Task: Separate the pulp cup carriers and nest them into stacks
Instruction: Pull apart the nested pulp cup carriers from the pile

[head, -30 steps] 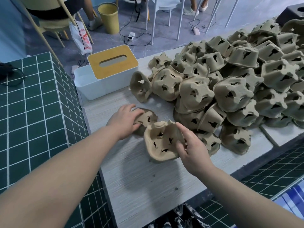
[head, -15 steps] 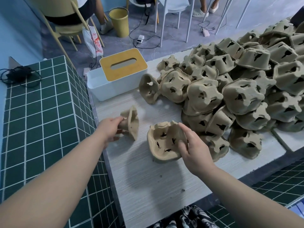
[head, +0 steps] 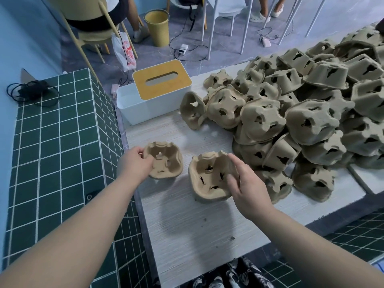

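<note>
A small brown pulp carrier [head: 166, 161] lies hollow side up near the table's left edge, and my left hand [head: 135, 163] grips its left rim. To its right a larger carrier [head: 207, 179] sits tilted with its hollow facing me; my right hand [head: 243, 181] holds its right rim, thumb inside the hollow. A big loose pile of carriers [head: 301, 121] covers the right and far part of the pale wooden table [head: 197, 229], most of them bottom up.
A white tissue box with a yellow lid [head: 155, 92] stands at the table's far left corner. A green tiled counter [head: 58, 152] with a black cable [head: 31, 92] borders the table on the left. Chairs, a yellow bin [head: 156, 28] and people's legs are beyond.
My left hand pulled the small carrier out from behind the larger one, carried it left and turned it hollow side up on the table. My right hand kept hold of the larger carrier.
</note>
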Motion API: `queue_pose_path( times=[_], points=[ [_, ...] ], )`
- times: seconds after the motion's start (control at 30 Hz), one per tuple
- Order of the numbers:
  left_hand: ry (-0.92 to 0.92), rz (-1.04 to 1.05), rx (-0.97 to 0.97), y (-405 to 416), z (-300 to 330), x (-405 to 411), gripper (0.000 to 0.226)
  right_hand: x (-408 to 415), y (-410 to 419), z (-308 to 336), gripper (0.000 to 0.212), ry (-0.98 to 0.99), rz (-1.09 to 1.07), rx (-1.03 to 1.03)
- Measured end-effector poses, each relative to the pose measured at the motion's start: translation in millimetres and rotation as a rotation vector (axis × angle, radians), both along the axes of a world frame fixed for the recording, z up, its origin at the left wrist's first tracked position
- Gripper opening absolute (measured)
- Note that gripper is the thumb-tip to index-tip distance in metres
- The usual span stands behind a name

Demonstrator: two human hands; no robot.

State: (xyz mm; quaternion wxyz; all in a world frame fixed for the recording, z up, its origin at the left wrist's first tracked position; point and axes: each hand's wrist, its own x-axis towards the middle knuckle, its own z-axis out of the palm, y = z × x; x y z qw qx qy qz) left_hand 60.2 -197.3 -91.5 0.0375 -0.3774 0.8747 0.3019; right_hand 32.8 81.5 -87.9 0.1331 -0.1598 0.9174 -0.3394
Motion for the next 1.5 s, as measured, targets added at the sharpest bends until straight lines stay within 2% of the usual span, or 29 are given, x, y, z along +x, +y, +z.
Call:
queue_pose_path(
  times=[0.1,0.17,0.27,0.37,0.5,0.7,0.8,0.87,0.93,1.07,1.3,1.4,1.5],
  points=[
    [0.032,0.138,0.066,-6.8,-4.2,4.0,0.005,-0.4,0.2,0.2,0.055,-0.002,0.006,0.001],
    [0.101,0.243,0.146,-9.4,-3.3,7.0,0.012,-0.8,0.8,0.8,0.055,-0.008,0.012,0.003],
    [0.255,0.379,0.432,-6.5,13.4,7.8,0.017,-0.7,1.5,1.7,0.055,-0.017,0.023,-0.007],
    [0.288,0.325,0.687,11.9,44.2,7.8,0.009,-1.4,2.2,3.2,0.052,-0.027,0.028,-0.020],
    [0.261,0.143,0.798,49.4,61.2,13.2,0.006,-3.2,3.9,4.3,0.048,-0.041,0.020,-0.051],
    [0.231,0.052,0.785,81.9,50.7,19.3,0.009,-4.6,7.2,4.2,0.046,-0.079,-0.073,-0.180],
    [0.235,0.016,0.743,85.3,43.0,22.7,0.013,-2.2,9.3,5.5,0.057,-0.117,-0.175,-0.257],
    [0.243,0.000,0.622,83.4,36.0,24.4,0.018,-1.1,9.8,7.3,0.061,-0.135,-0.190,-0.247],
    [0.219,-0.026,0.521,80.3,30.5,27.5,0.025,-2.0,8.6,9.1,0.052,-0.159,-0.180,-0.218],
    [0.143,-0.130,0.590,80.4,27.7,32.1,0.035,-2.9,3.4,10.2,0.050,-0.161,-0.136,-0.124],
    [0.177,-0.211,0.588,75.6,25.4,8.5,0.033,-19.9,-7.1,10.6,0.046,-0.102,-0.151,-0.114],
    [0.182,-0.243,0.487,71.2,31.1,-16.1,0.039,-29.1,-9.5,11.5,0.049,-0.091,-0.138,-0.068],
    [0.285,-0.206,0.343,63.8,46.6,-51.9,0.048,-28.8,-8.8,9.6,0.050,-0.079,-0.124,-0.044]
  ],
)
